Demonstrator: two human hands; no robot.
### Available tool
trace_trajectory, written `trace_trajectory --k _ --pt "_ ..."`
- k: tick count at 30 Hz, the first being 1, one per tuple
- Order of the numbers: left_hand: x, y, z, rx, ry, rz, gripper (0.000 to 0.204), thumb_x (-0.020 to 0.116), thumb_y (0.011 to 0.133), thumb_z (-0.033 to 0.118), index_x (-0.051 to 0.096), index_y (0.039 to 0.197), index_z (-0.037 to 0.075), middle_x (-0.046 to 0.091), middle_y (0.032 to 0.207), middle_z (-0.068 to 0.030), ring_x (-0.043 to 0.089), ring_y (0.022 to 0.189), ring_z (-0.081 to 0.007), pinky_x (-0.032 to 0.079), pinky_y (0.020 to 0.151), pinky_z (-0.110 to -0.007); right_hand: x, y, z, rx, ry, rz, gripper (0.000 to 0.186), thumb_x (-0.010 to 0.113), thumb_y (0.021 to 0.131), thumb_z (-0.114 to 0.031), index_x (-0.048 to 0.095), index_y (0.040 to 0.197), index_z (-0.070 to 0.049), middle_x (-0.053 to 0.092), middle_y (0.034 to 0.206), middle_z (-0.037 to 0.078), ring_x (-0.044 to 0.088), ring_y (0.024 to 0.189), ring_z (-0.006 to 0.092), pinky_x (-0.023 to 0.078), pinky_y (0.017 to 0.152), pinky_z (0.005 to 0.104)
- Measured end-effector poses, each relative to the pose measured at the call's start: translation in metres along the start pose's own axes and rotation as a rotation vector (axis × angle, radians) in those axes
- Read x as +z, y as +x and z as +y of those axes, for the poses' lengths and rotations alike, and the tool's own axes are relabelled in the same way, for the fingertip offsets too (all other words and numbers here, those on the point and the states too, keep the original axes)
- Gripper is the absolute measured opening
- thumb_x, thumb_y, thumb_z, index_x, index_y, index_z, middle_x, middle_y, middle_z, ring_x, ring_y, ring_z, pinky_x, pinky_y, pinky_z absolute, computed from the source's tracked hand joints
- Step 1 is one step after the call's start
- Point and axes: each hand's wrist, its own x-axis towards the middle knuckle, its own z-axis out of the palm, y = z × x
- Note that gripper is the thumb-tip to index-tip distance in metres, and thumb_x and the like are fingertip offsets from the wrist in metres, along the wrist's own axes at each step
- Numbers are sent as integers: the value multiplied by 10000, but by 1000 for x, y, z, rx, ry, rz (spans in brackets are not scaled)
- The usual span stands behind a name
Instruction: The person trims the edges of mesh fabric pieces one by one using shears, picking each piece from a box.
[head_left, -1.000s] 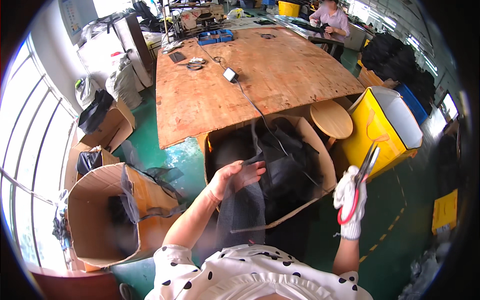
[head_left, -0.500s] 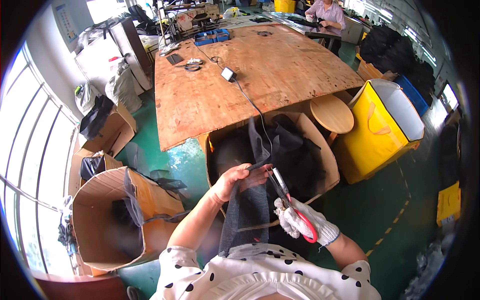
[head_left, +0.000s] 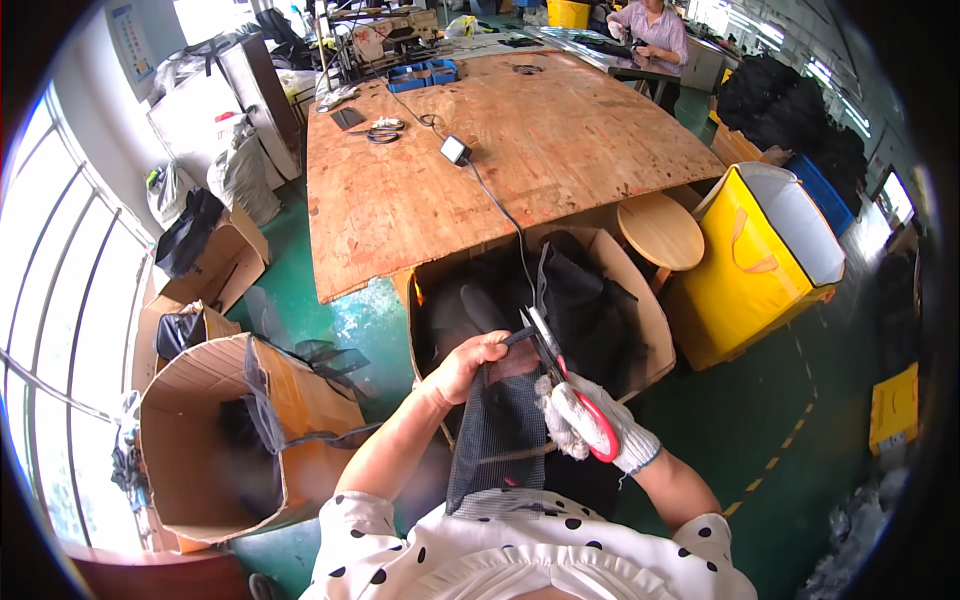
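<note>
My left hand (head_left: pixel 466 368), bare, pinches a black mesh piece (head_left: pixel 497 450) with a dark strip along its top edge, and the mesh hangs down toward my shirt. My right hand (head_left: pixel 592 420), in a white knitted glove, grips red-handled scissors (head_left: pixel 559 362). Their blades reach the strip just right of my left fingers; whether they have cut through it I cannot tell. Both hands are over an open cardboard box (head_left: pixel 650 345) heaped with black fabric (head_left: pixel 600 305), across which a cable (head_left: pixel 488 188) runs down from the table.
The wooden table (head_left: pixel 400 220) holds blue trays (head_left: pixel 422 76). At right are a wooden stool (head_left: pixel 660 231) and yellow bag (head_left: pixel 740 275); at left, another box (head_left: pixel 205 450) and barred window (head_left: pixel 55 290). Another person (head_left: pixel 650 40) works at the back right.
My gloved right hand has swung leftward with the scissors, from beside the yellow bag to the strip by my left hand, which has shifted slightly right.
</note>
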Motion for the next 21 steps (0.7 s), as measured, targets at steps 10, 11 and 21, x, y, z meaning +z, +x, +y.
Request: trace_trajectory --k 10,11,21 --pt "-20 20 12 46 193 48 485 459 847 180 420 1286 -22 460 1325 -124 430 1234 -286 317 1031 -354 -31 26 -5 -150 218 -22 269 516 911 -357 512 951 -91 496 592 -9 473 412 75 382 345 219" --pt "-14 20 14 46 193 50 485 459 847 180 420 1286 -22 460 1325 -124 430 1234 -286 317 1031 -354 -36 28 -12 -73 446 -125 262 516 909 -363 514 950 -104 495 601 -16 478 427 72 383 359 211" --pt "43 25 15 285 1150 -66 462 445 954 283 423 1258 -63 493 1257 -203 481 1165 -281 369 974 -336 -23 23 -27 -698 -428 527 495 598 746 51 466 1203 -86 499 813 -15 514 614 72 443 494 224"
